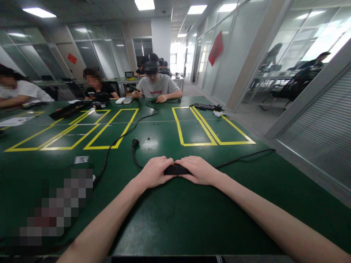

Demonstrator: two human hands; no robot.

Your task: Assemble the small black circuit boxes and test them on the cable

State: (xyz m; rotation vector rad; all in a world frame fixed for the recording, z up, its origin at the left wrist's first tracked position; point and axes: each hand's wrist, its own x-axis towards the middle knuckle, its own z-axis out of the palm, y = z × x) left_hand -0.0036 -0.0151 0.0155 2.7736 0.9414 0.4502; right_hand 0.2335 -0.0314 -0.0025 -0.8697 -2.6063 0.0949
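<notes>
A small black block, by its look a power adapter, lies low over the green table in front of me. My left hand is closed around its left end, thumb on the near side and fingers over the top. Its right end is gripped the same way by my right hand. From behind my left hand a black cord runs up to a plug on the table. Another thin black cable leads from my right hand toward the table's right edge. The adapter's underside is hidden.
Yellow tape rectangles mark the table. A long black cable crosses the left side, near a blurred-out object and a white label. A folded black tripod-like item lies far right. Across the table, a person handles something small.
</notes>
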